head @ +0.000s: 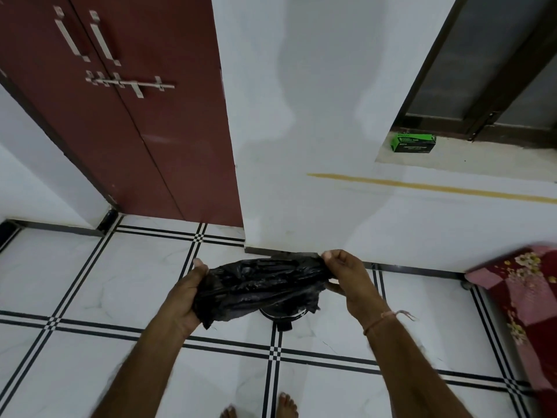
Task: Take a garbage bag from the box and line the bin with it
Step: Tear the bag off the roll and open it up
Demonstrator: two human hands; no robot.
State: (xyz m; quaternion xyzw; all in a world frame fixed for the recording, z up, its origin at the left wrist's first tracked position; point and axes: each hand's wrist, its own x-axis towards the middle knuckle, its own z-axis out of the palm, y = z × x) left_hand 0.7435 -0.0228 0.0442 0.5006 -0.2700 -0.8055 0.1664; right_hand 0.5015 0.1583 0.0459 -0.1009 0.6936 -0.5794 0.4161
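Observation:
A crumpled black garbage bag (pixel 259 286) is stretched between my two hands above the floor. My left hand (pixel 188 292) grips its left end. At the bag's right end, my right hand (pixel 346 277) pinches the edge between thumb and fingers. Below the bag, only a dark rim and pedal of the bin (pixel 281 318) show on the floor by the wall; the bag hides most of it. The green garbage bag box (pixel 413 143) stands on the window ledge at the upper right, far from both hands.
A dark red double door (pixel 120 116) with a bolt is at the left. A white wall (pixel 301 146) stands straight ahead. A bed with a red floral cover (pixel 524 297) juts in at the right. My bare feet (pixel 286 405) stand on the tiled floor.

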